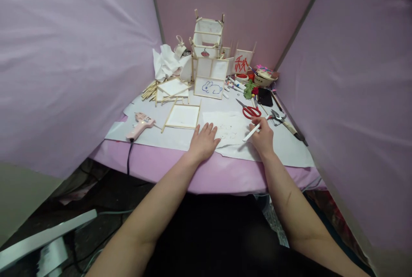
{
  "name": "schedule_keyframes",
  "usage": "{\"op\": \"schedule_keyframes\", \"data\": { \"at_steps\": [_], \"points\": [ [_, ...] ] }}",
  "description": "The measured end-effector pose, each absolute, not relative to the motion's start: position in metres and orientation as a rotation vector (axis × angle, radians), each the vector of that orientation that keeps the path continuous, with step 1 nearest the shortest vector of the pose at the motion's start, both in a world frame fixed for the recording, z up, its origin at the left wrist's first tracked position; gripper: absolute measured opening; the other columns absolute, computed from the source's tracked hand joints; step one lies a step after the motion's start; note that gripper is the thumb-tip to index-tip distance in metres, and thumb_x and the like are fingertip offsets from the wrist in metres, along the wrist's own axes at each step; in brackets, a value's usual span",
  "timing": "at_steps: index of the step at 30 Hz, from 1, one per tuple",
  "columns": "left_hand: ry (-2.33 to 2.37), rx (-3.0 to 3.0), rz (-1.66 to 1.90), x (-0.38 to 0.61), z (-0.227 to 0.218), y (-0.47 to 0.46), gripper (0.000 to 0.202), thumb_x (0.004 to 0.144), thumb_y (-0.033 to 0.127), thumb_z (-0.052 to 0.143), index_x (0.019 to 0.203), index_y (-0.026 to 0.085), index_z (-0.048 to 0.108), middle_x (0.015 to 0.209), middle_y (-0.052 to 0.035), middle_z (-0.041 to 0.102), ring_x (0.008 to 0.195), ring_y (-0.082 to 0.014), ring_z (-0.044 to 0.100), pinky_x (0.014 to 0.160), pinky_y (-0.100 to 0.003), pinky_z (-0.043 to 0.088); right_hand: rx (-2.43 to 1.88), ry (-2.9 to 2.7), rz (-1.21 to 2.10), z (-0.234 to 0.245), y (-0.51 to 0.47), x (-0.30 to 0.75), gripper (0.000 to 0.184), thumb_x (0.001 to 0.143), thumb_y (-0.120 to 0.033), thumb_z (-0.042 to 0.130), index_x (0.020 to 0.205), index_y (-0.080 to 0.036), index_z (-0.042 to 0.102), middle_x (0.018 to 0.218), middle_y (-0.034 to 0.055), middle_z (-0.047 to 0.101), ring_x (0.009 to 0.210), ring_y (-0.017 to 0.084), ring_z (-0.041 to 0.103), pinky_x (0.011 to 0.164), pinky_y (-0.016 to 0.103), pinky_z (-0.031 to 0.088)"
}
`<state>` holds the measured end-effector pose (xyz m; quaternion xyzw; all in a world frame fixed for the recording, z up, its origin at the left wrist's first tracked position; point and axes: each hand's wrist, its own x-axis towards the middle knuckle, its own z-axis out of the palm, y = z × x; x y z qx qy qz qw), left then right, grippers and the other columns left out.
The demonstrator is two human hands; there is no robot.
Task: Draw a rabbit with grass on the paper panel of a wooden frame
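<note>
My left hand lies flat with fingers spread at the left edge of a thin white paper sheet. Small faint marks show on that sheet. In my right hand is a white marker, slanting down to the left over the sheet's right side. Its tip is too small to make out. Just beyond the right hand lie red-handled scissors. A stick frame with white paper rests left of the sheet. Behind it stands a panel with a blue rabbit drawing.
A pink glue gun with a cord lies at left, near a bundle of sticks. Pliers, a dark phone, several markers and a small basket are at right. A stick lantern frame rises at the back.
</note>
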<state>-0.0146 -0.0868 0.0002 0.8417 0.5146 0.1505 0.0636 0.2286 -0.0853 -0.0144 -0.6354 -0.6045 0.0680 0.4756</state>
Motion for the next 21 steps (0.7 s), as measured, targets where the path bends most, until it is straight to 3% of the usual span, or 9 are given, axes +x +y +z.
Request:
{"op": "schedule_keyframes", "data": {
  "at_steps": [6, 17, 19, 21],
  "points": [
    [1.568, 2.524, 0.306, -0.014, 0.001, -0.089, 0.054, 0.104, 0.038, 0.041, 0.153, 0.014, 0.042, 0.164, -0.0122, 0.033, 0.155, -0.0275, 0.024, 0.128, -0.053, 0.009, -1.559, -1.807, 0.253, -0.017, -0.083, 0.225, 0.018, 0.080, -0.027, 0.062, 0.097, -0.023, 0.065, 0.103, 0.0098, 0.074, 0.098, 0.030, 0.066, 0.092, 0.046, 0.048],
    [1.595, 2.349, 0.525, -0.021, 0.012, -0.086, 0.054, 0.099, 0.033, 0.056, 0.147, 0.010, 0.048, 0.160, -0.0191, 0.038, 0.153, -0.0329, 0.027, 0.126, -0.058, 0.011, -1.579, -1.789, 0.233, -0.021, -0.083, 0.230, 0.022, 0.083, -0.031, 0.059, 0.104, -0.023, 0.064, 0.118, 0.0108, 0.073, 0.107, 0.030, 0.066, 0.095, 0.047, 0.049],
    [1.574, 2.299, 0.633, -0.021, 0.021, -0.093, 0.050, 0.100, 0.033, 0.054, 0.145, 0.012, 0.050, 0.160, -0.0166, 0.040, 0.153, -0.0306, 0.028, 0.127, -0.056, 0.013, -1.568, -1.748, 0.230, -0.020, -0.083, 0.230, 0.023, 0.084, -0.032, 0.058, 0.104, -0.024, 0.064, 0.122, 0.0106, 0.072, 0.110, 0.029, 0.065, 0.096, 0.047, 0.049],
    [1.520, 2.239, 0.727, -0.024, 0.036, -0.109, 0.045, 0.102, 0.033, 0.048, 0.143, 0.015, 0.052, 0.156, -0.0131, 0.046, 0.150, -0.0262, 0.036, 0.126, -0.049, 0.024, -1.565, -1.709, 0.232, -0.020, -0.083, 0.230, 0.022, 0.084, -0.032, 0.057, 0.104, -0.024, 0.064, 0.122, 0.0103, 0.072, 0.109, 0.029, 0.066, 0.096, 0.046, 0.050]
  ]
}}
